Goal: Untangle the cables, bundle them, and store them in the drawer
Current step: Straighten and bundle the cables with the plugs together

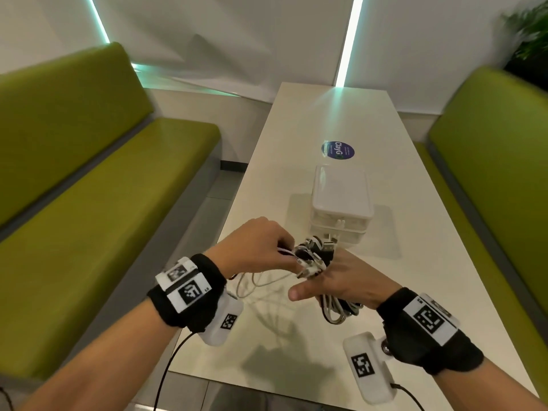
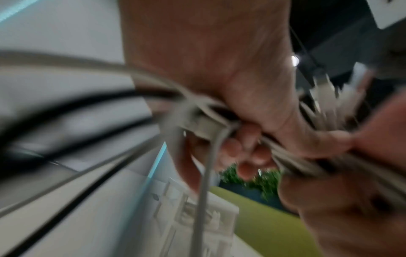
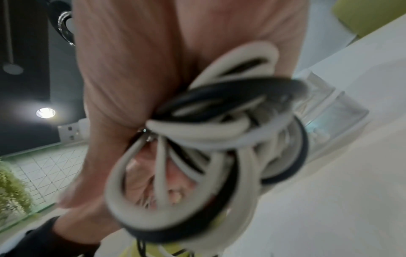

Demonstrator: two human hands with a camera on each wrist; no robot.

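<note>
A coil of white and black cables (image 1: 315, 259) is held above the white table (image 1: 296, 143), near its front edge. My right hand (image 1: 341, 280) grips the coil from below, its loops (image 3: 197, 147) filling the right wrist view and hanging under the palm (image 1: 335, 310). My left hand (image 1: 261, 247) pinches a white cable end (image 2: 208, 118) at the coil's left side; loose strands (image 1: 261, 283) trail down to the table. A small white two-drawer box (image 1: 341, 203) stands just beyond the hands, its drawers closed.
Green benches (image 1: 89, 173) flank the table on both sides, the other bench (image 1: 498, 173) at the right. A round blue sticker (image 1: 338, 150) lies on the table behind the box. A plant (image 1: 530, 31) stands at the far right corner.
</note>
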